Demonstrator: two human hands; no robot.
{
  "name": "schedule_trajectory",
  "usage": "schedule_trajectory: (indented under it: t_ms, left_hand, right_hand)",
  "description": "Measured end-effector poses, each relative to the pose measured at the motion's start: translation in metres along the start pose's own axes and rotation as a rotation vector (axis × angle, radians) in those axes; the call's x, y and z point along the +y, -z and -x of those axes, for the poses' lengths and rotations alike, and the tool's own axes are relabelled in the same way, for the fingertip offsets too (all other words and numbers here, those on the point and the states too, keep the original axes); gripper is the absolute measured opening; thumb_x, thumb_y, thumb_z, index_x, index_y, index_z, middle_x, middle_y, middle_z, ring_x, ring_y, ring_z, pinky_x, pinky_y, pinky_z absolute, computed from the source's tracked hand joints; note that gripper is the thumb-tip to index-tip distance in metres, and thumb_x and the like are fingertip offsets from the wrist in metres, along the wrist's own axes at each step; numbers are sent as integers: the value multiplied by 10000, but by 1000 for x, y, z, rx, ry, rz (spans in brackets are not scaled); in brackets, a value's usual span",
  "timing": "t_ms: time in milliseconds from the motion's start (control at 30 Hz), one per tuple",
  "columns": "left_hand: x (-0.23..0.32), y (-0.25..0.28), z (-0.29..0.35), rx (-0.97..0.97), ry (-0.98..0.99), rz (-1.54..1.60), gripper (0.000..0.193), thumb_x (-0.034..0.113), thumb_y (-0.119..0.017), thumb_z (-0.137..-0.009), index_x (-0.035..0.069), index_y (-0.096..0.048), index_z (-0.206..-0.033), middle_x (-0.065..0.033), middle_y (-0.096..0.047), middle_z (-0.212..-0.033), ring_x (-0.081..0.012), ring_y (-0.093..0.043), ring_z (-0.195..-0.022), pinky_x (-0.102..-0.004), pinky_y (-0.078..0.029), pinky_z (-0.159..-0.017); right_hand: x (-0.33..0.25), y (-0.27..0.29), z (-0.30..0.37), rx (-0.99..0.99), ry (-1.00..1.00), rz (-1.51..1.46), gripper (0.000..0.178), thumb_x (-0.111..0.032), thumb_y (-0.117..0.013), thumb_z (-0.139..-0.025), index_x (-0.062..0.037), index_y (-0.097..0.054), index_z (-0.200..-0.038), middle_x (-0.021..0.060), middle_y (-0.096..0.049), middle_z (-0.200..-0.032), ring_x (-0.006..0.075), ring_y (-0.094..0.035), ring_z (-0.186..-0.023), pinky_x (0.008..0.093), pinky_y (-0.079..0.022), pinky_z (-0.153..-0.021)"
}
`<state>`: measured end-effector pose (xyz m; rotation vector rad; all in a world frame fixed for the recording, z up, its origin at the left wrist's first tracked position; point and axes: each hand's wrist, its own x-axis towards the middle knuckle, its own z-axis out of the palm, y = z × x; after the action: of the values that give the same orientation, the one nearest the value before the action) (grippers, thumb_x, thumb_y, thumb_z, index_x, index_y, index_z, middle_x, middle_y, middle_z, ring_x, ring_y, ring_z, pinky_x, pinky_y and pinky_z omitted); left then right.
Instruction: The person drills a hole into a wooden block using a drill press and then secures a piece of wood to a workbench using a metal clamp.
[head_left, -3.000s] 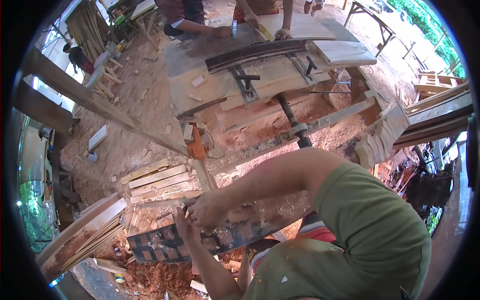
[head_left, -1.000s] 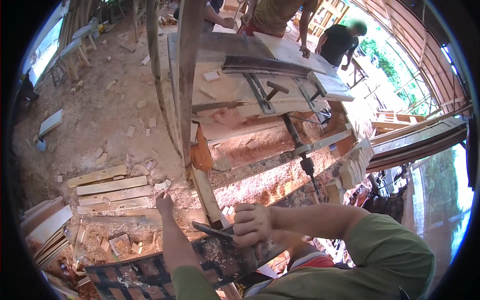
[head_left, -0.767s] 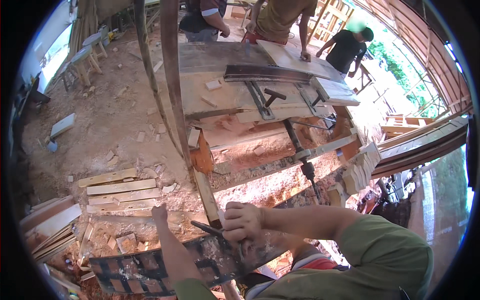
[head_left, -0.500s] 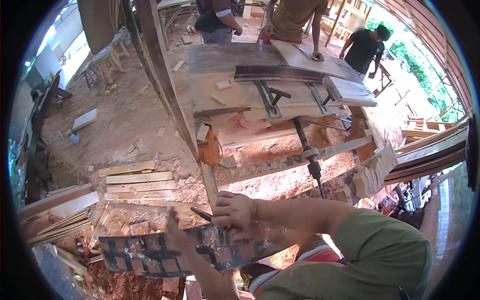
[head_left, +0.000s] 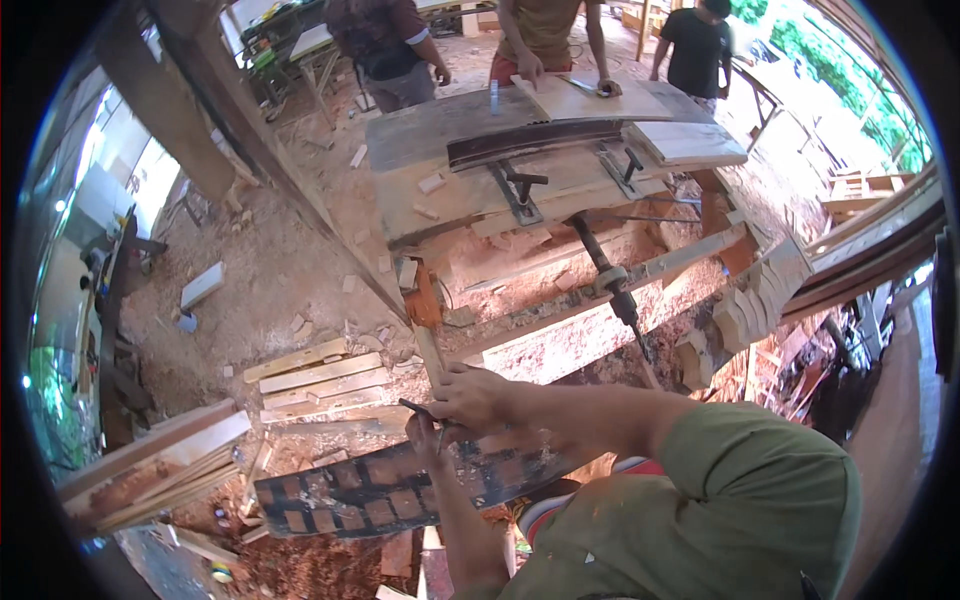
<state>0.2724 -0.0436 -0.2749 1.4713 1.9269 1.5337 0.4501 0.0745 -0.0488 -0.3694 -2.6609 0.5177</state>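
In front of me my right hand (head_left: 470, 398) is closed around a dark slender tool (head_left: 416, 408), whose narrow end sticks out to the left. Just below, my left hand (head_left: 428, 440) has its fingers up against the same tool, seemingly gripping it. The tool's exact kind cannot be made out, as the hands cover most of it. Under both hands lies a long board (head_left: 340, 495) with a dark-and-brown checkered pattern, strewn with wood shavings. An upright wooden post (head_left: 430, 350) stands just beyond my hands.
Ahead stands a wooden workbench (head_left: 420, 200) with a dark metal fence (head_left: 535, 143) and a drill chuck with bit (head_left: 620, 300) below. Wooden strips (head_left: 325, 380) lie left on the dusty ground. Curved wooden pieces (head_left: 750, 310) sit right. Several people stand beyond, one handling a board (head_left: 590, 100).
My left hand, apart and spread before, has moved right to meet the tool in my right hand. The whole view has shifted somewhat.
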Motion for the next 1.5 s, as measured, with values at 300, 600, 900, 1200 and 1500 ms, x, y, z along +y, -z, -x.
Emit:
schedule_trajectory:
  t_ms: [300, 600, 900, 1200, 1500]
  left_hand:
    - [155, 54, -56, 166, 892, 943, 658, 559, -232, -1045, 31, -610, -1153, -122, -634, -1145, -271, -608, -951, -449, -507, -854]
    - [192, 35, -50, -37, 384, 125, 553, 418, -399, -1036, -72, -655, -1015, -186, -656, -1059, -284, -614, -943, -411, -484, -855]
    - [189, 35, -67, 183, 170, 207, 560, 414, -355, -1055, -63, -637, -972, -162, -635, -965, -285, -600, -910, -406, -483, -848]
    - [113, 38, -121, -271, 397, 278, 585, 459, -272, -1054, 15, -556, -1306, -132, -560, -1360, -251, -508, -1259, -432, -364, -1059]
    - [23, -13, -149, -533, -252, -402, 286, 292, -735, -677, 28, -644, -617, -194, -641, -639, -355, -596, -572, -495, -471, -591]
  right_hand:
    - [-24, 39, 12, -3, -488, -219, 406, -419, -769, -732, -42, -706, -869, 181, -697, -813, 385, -679, -824, 478, -532, -760]
    - [-6, 51, -34, -635, -409, -126, 495, -533, -713, -750, -47, -757, -836, 151, -727, -845, 324, -700, -832, 449, -538, -770]
    - [-5, 34, -1, -263, -168, 65, 420, -538, -655, -815, -131, -751, -773, 101, -721, -734, 301, -713, -759, 439, -556, -694]
    - [6, 17, 14, -196, -147, 117, 474, -608, -625, -832, -145, -708, -771, 86, -690, -665, 327, -701, -696, 466, -550, -624]
    - [-5, 23, 7, -50, -4, 163, 448, -588, -638, -826, -141, -670, -839, 99, -667, -650, 347, -684, -677, 476, -538, -623]
